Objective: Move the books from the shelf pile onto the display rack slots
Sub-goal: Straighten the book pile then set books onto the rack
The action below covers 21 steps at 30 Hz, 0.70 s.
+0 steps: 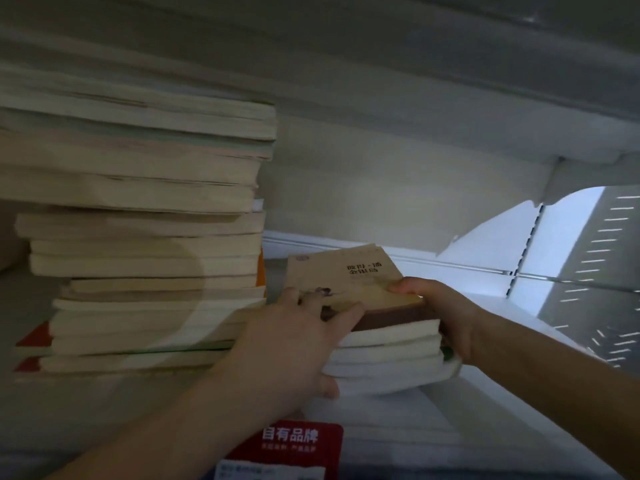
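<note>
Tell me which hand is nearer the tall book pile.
Left. The left hand grips the small stack right beside the tall pile; the right hand holds the stack's opposite side, farther off.

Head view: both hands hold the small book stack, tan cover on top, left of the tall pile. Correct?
One slip: in the head view the small book stack sits right of the tall pile, not left. The left hand and right hand do both hold it, tan cover on top.
</note>
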Each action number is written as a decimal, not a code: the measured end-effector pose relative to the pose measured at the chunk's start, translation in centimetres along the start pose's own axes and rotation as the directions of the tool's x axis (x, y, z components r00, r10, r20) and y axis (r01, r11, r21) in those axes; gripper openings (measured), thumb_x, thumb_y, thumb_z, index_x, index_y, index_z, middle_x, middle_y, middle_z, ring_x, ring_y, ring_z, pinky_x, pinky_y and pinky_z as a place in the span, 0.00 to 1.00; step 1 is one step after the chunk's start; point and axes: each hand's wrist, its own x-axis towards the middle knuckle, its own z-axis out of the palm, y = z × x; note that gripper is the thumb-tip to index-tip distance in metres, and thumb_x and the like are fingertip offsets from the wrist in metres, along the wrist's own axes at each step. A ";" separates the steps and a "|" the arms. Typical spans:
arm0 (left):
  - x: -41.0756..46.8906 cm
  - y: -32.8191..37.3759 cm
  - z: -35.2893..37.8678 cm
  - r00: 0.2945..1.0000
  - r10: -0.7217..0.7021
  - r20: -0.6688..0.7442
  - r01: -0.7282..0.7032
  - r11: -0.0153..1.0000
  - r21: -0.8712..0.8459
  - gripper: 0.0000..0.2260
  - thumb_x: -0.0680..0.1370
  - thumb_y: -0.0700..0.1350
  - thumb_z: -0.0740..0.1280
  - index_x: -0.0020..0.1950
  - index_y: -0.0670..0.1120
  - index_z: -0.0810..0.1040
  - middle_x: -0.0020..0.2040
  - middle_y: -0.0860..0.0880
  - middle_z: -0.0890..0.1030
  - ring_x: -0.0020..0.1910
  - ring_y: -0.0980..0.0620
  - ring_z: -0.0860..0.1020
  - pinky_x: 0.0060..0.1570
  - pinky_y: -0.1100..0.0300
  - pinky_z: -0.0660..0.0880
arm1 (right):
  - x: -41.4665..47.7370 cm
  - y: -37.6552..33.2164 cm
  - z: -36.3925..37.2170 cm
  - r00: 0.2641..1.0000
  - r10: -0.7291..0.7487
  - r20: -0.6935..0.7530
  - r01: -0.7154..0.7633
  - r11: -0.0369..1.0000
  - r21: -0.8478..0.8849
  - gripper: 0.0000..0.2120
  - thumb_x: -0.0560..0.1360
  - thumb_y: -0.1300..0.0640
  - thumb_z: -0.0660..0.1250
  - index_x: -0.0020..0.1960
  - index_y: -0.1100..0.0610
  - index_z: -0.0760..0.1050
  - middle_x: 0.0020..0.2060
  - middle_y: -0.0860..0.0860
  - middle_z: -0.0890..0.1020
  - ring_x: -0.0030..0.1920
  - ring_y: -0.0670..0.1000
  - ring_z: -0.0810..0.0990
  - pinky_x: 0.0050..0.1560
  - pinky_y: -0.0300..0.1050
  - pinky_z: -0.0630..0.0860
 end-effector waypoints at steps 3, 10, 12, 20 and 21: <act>-0.5 -0.8 0.2 0.991 0.029 -0.132 -0.045 0.991 -0.125 0.34 0.74 0.65 0.59 0.73 0.60 0.45 0.74 0.53 0.57 0.69 0.51 0.58 0.62 0.56 0.65 | -1.5 1.3 -0.9 0.991 -0.004 -0.137 0.014 0.997 0.078 0.10 0.71 0.53 0.67 0.48 0.58 0.79 0.32 0.56 0.84 0.34 0.55 0.81 0.35 0.44 0.73; -1.5 1.1 0.1 0.968 -0.051 -0.245 -0.037 0.940 -0.340 0.37 0.71 0.69 0.50 0.71 0.62 0.30 0.77 0.53 0.47 0.74 0.53 0.53 0.70 0.58 0.57 | -7.0 1.8 -4.2 0.925 -0.114 -0.361 0.173 0.976 0.134 0.13 0.67 0.52 0.67 0.49 0.58 0.79 0.33 0.56 0.84 0.35 0.57 0.81 0.40 0.49 0.73; -1.8 2.8 -0.8 0.952 -0.113 -0.284 -0.016 0.910 -0.415 0.38 0.68 0.71 0.46 0.71 0.63 0.30 0.77 0.53 0.46 0.74 0.53 0.52 0.71 0.57 0.56 | -8.8 2.0 -5.4 0.903 -0.140 -0.406 0.207 0.970 0.127 0.17 0.65 0.50 0.68 0.50 0.58 0.80 0.35 0.56 0.84 0.39 0.57 0.79 0.44 0.49 0.72; -1.8 15.5 -6.1 0.983 -0.147 -0.114 -0.106 0.064 -0.992 0.16 0.62 0.71 0.51 0.49 0.76 0.67 0.53 0.70 0.76 0.53 0.67 0.75 0.56 0.61 0.73 | -19.5 4.7 -13.6 0.829 -0.187 -0.527 0.324 0.928 0.181 0.08 0.72 0.51 0.65 0.42 0.56 0.78 0.25 0.52 0.81 0.22 0.50 0.78 0.36 0.44 0.71; -1.4 17.8 -6.2 0.993 -0.117 -0.023 -0.040 -0.146 -0.988 0.15 0.62 0.71 0.53 0.47 0.75 0.69 0.50 0.67 0.78 0.53 0.61 0.78 0.55 0.54 0.76 | -21.3 5.5 -15.1 0.833 -0.172 -0.527 0.321 0.924 0.206 0.08 0.72 0.53 0.64 0.42 0.57 0.77 0.25 0.53 0.81 0.22 0.50 0.78 0.33 0.41 0.73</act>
